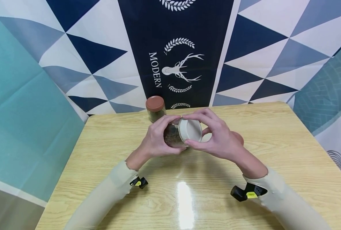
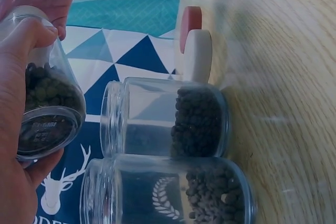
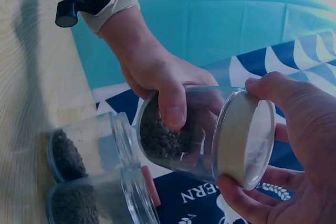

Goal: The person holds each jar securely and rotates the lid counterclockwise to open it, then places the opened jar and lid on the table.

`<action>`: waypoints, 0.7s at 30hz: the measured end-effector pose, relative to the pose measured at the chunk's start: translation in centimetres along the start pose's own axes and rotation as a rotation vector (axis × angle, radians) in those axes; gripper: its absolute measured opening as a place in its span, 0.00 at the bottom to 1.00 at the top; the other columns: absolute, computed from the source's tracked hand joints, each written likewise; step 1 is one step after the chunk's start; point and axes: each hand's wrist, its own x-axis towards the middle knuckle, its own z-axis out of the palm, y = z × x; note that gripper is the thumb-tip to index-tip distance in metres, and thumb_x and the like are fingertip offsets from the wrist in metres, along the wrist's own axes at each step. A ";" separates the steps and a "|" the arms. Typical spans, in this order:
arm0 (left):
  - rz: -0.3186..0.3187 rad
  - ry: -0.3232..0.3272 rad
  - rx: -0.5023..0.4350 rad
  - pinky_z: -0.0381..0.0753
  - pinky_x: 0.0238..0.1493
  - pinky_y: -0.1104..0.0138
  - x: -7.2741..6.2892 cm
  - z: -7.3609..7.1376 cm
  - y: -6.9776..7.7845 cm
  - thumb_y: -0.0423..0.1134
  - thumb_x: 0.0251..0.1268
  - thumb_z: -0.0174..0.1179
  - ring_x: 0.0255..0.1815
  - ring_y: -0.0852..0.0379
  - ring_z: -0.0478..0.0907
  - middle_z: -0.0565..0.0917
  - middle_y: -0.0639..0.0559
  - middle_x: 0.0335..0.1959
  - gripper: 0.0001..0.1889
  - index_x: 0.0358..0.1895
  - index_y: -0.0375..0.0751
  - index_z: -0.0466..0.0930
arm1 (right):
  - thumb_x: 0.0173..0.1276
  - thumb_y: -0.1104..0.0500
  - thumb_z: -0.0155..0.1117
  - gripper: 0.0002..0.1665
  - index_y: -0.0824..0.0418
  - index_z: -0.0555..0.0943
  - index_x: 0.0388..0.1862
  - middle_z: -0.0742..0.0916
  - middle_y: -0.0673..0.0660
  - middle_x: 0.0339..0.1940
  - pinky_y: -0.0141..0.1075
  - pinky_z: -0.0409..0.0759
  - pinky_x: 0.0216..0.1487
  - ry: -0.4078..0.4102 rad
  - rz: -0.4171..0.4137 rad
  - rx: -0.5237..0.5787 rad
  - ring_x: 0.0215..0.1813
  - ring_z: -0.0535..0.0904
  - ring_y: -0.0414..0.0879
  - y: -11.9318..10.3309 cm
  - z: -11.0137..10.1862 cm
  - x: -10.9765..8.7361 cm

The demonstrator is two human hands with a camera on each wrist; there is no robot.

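Note:
Over the table, my left hand (image 1: 159,135) grips the glass body of a jar (image 3: 202,124) partly filled with dark pellets. The jar is tilted onto its side, its lidded end toward my right hand (image 1: 216,137). On that end sits a white lid (image 1: 191,130), which my right thumb and fingers pinch by its rim. Two lidless glass jars (image 2: 152,116) with dark pellets at the bottom stand side by side below my hands; the hands hide them in the head view.
A jar with a reddish-brown lid (image 1: 155,103) stands at the table's back edge, by the patterned cloth. A loose reddish lid (image 1: 238,137) shows past my right hand. Beside the lidless jars, a loose white lid (image 2: 198,56) lies on the wooden table (image 1: 115,198).

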 end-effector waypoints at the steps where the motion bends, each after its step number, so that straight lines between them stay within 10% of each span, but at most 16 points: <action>1: -0.001 -0.001 0.000 0.90 0.70 0.53 0.0 0.0 0.0 0.44 0.39 0.92 0.65 0.45 0.88 0.88 0.39 0.65 0.52 0.73 0.31 0.77 | 0.62 0.63 0.88 0.38 0.53 0.87 0.72 0.84 0.59 0.63 0.35 0.93 0.42 0.006 -0.005 -0.008 0.64 0.80 0.47 0.0 0.1 0.0; 21: -0.025 -0.012 0.041 0.91 0.70 0.53 -0.2 -0.1 0.0 0.44 0.41 0.91 0.66 0.45 0.88 0.88 0.39 0.66 0.52 0.73 0.32 0.77 | 0.56 0.65 0.88 0.38 0.57 0.88 0.68 0.85 0.62 0.64 0.35 0.92 0.38 0.009 -0.169 0.022 0.63 0.80 0.40 2.0 0.3 0.5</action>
